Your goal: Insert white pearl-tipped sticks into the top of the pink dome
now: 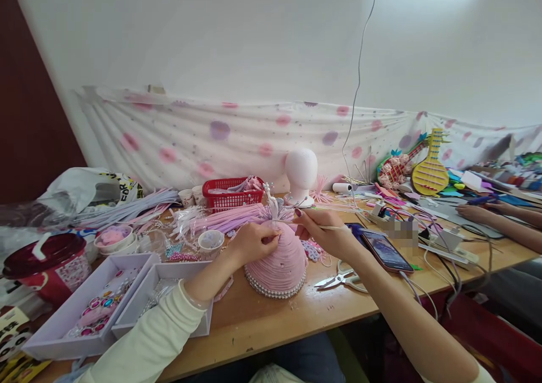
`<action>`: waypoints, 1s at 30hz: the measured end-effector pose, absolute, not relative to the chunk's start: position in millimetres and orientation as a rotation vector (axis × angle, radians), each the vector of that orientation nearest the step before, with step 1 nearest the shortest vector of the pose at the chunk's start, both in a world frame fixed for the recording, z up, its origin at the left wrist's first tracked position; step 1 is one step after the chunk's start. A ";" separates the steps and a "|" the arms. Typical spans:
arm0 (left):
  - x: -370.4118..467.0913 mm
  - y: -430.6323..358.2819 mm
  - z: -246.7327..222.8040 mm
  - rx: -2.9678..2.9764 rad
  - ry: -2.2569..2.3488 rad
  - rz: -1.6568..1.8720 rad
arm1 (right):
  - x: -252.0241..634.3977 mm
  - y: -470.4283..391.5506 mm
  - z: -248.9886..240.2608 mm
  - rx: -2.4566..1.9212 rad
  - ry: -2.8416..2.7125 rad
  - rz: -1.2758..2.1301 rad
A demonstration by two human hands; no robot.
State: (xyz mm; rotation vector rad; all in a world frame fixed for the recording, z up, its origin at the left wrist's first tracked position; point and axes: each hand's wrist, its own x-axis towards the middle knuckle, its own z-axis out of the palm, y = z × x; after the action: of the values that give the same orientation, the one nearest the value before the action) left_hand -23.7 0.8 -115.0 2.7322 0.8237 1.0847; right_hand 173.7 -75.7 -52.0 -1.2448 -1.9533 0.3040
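A pink dome-shaped headpiece [282,259], wrapped in rows of pink cord with silvery beads round its lower rim, stands on the table before me. White beaded sprigs [271,202] rise from its top. My left hand [256,240] rests against its upper left side, fingers pinched together near the top; what they grip, if anything, is hidden. At the upper right, my right hand [322,230] holds a thin pale stick [330,227] between thumb and fingers, its tip toward the base of the sprigs. Scissors [342,278] lie to the right of the dome.
Two white trays [148,264] of gems and beads sit at left, beside a red lidded tub [48,264]. Behind are a red basket [232,202] and a white foam head [301,174]. A phone [386,251] and cables lie at right, near another person's hands [476,213].
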 end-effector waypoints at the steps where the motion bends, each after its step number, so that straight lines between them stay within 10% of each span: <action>1: -23.8 0.8 -115.0 2.720 0.817 1.087 | 176.0 -75.0 -57.4 -1.239 -1.912 0.300; 30: -31.4 -10.2 -85.4 2.705 0.872 0.747 | 233.0 -100.1 -123.1 -1.509 -1.598 -0.222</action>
State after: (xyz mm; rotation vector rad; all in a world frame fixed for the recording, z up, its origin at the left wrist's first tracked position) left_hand -31.4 -10.2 -85.4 2.7047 0.8720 0.7466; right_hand 233.0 -100.1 -123.1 -1.5093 -1.5976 -0.2225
